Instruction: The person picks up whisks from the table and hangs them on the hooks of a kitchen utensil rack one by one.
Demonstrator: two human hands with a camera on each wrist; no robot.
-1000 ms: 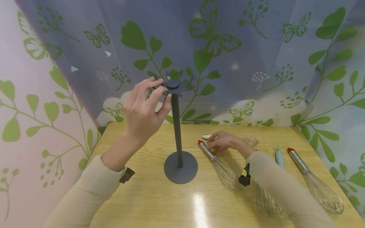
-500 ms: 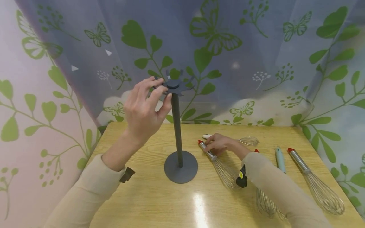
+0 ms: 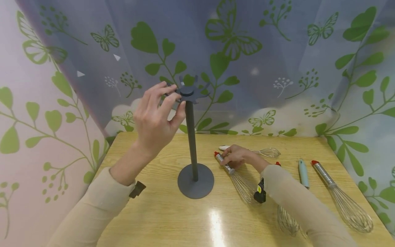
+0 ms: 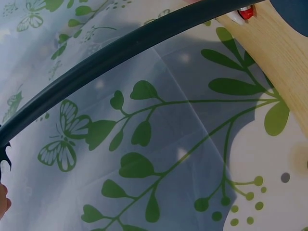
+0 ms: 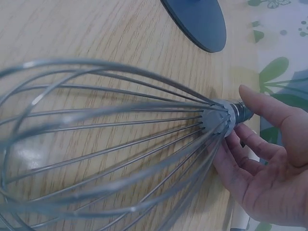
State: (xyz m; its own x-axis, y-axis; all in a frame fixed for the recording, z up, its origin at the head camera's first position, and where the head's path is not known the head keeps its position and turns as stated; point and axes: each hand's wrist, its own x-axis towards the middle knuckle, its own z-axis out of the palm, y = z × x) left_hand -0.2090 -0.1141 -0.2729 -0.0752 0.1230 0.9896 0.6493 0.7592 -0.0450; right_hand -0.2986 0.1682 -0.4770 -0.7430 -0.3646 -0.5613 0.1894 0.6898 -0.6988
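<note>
Yellow wooden surface (image 3: 160,219) | dark-grey round-based stand (image 3: 191,140) pinched by left hand (image 3: 155,116) | red-tipped steel whisk (image 3: 237,179) gripped by right hand (image 3: 237,156) | no whisks hung yet

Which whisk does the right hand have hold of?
The red-tipped whisk nearest the dark stand's base; the right hand grips its metal handle, and no other whisk's.

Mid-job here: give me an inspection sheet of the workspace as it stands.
Surface: wooden table, glare near the front.
Job's things: gray stand upright; red-tipped whisk beside its base.
Clutter: white-handled whisk, blue-handled whisk, two more red-tipped whisks, one partly behind the right sleeve.
Hands: left hand holds the stand's hooked top; right hand has fingers round the handle of the whisk beside the base.
Cables: nothing clearly seen.
Surroundings: patterned curtain behind.
</note>
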